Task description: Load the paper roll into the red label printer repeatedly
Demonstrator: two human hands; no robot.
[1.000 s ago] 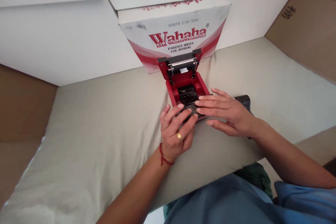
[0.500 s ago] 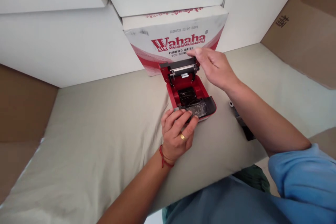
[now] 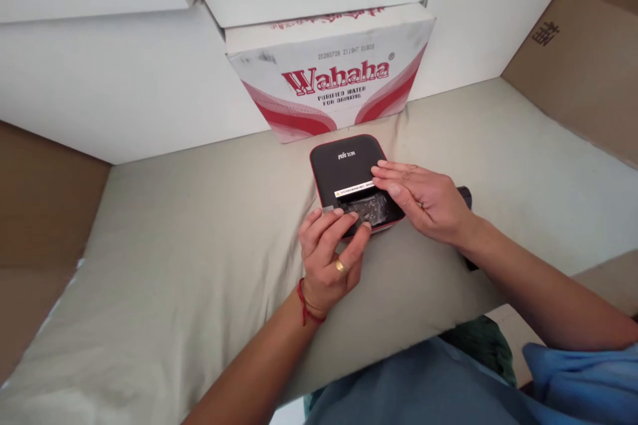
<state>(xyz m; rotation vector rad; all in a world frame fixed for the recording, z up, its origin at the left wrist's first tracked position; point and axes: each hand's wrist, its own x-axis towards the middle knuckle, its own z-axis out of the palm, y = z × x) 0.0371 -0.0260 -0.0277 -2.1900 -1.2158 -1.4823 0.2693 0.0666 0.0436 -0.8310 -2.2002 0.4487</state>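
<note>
A small printer (image 3: 346, 165) with a black lid and red body sits on the beige cloth-covered table (image 3: 199, 226), its lid down. My left hand (image 3: 331, 255), with a gold ring and a red wrist string, pinches the printer's front edge with curled fingers. My right hand (image 3: 423, 198) lies flat, fingers together and stretched out, pressing on the right side of the lid.
A red and white Wahaha water carton (image 3: 329, 70) stands right behind the printer, with white boxes (image 3: 114, 80) stacked around it. Brown cardboard (image 3: 583, 60) rises at the right and another brown sheet at the left. A black object (image 3: 466, 196) lies partly hidden under my right wrist.
The printer's lid was standing open; my right hand reached to it and brought it down, and now rests on the closed lid. My left hand stayed at the front edge.
</note>
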